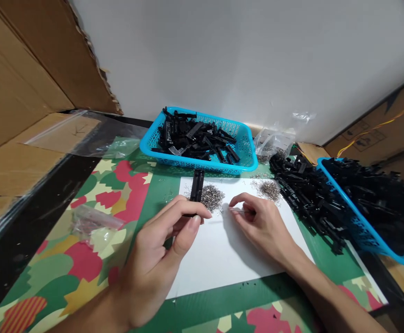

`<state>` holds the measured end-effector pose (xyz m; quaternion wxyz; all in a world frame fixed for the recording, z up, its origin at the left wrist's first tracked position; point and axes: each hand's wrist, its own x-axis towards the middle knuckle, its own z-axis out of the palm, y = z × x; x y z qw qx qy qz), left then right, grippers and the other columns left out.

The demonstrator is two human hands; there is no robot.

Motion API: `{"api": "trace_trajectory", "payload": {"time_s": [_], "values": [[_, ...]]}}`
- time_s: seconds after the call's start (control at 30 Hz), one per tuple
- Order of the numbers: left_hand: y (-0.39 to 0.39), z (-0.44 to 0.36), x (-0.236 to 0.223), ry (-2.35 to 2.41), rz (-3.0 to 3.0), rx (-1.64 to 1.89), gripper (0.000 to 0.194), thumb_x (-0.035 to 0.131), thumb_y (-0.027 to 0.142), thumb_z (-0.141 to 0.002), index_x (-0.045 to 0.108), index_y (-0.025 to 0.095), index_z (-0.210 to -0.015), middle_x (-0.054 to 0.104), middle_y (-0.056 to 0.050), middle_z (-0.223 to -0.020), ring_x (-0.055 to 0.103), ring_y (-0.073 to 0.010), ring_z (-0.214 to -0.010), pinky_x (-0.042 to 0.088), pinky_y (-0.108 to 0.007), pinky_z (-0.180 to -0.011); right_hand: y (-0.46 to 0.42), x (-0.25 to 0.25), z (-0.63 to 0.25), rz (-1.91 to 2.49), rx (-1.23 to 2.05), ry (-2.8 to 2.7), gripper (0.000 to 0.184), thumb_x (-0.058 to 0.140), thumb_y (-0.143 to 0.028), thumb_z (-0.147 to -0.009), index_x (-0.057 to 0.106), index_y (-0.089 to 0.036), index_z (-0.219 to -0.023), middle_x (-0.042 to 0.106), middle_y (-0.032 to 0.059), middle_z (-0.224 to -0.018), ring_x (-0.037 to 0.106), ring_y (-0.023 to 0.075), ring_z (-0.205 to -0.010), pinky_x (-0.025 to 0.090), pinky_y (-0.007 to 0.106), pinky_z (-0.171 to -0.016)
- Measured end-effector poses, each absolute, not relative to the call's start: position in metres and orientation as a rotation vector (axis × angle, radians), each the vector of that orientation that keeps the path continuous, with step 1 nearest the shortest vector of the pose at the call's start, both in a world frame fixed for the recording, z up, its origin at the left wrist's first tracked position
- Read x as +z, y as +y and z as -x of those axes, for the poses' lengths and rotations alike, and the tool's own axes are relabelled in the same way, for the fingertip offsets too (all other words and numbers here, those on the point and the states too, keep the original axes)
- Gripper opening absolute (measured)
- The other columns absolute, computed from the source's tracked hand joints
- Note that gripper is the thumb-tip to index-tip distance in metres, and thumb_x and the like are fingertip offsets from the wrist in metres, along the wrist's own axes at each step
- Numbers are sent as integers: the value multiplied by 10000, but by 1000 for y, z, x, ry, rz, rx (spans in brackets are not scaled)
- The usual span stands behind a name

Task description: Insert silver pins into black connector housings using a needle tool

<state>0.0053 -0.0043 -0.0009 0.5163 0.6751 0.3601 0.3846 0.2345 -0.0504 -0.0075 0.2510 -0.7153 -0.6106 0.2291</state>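
Observation:
My left hand point(160, 243) is closed around a long, narrow black plastic part point(197, 185), which stands up above the fingers. Across from it, my right hand point(264, 224) pinches a thin, light-coloured rod-like tool point(238, 211); its exact kind is too small to make out. Both hands are over a white sheet point(205, 263). Just beyond the fingertips lies a heap of tiny metal pins or springs point(213, 198). A second small metal heap point(269, 188) sits past the right hand, near the sheet's far right corner.
A blue basket point(202, 163) of black parts stands at the back. Loose black parts point(309, 199) are piled at right beside another full blue basket point(364, 236). Plastic bags point(96, 222) lie at left and back point(274, 138). Cardboard point(21, 69) and a wall point(223, 60) enclose the table.

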Motion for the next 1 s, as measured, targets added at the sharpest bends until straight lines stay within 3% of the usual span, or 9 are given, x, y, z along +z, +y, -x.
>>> {"api": "trace_trajectory", "payload": {"time_s": [0.23, 0.47, 0.67, 0.83, 1.0], "values": [[-6, -5, 4, 850, -1653, 865, 205, 579, 370, -1077, 733, 245, -1027, 601, -20, -902, 563, -155, -744, 378, -261, -558, -46, -9, -226, 2005, 669, -1719, 144, 665, -326, -962, 777, -279, -1039, 554, -56, -602, 439, 143, -555, 263, 281, -594], [-8, -6, 12, 851, -1735, 798, 221, 526, 327, -1087, 720, 227, -1049, 613, 6, -890, 514, -129, -683, 419, -260, -642, -44, -11, -229, 2020, 674, -1741, 147, 640, -292, -961, 780, -270, -1000, 572, -50, -600, 446, 156, -569, 266, 285, -604], [-3, -4, 8, 769, -1818, 767, 256, 490, 328, -1108, 714, 206, -1087, 634, -18, -965, 568, -152, -778, 436, -259, -674, -47, -5, -237, 1865, 768, -1858, 168, 597, -188, -933, 736, -226, -1019, 582, -56, -626, 435, 146, -580, 276, 271, -627], [-1, -4, 7, 730, -1865, 802, 231, 527, 291, -1089, 743, 208, -1084, 639, -8, -963, 559, -140, -749, 439, -253, -687, -47, -11, -245, 1637, 962, -1685, 126, 630, -286, -985, 706, -186, -973, 504, -56, -634, 387, 136, -613, 256, 263, -603], [1, -3, 6, 759, -1887, 802, 236, 541, 310, -1070, 752, 208, -1041, 657, -8, -938, 554, -142, -711, 423, -243, -632, -42, -13, -238, 1475, 1095, -1538, 264, 674, -436, -998, 666, -175, -955, 450, -62, -638, 345, 123, -604, 239, 262, -577]]}}
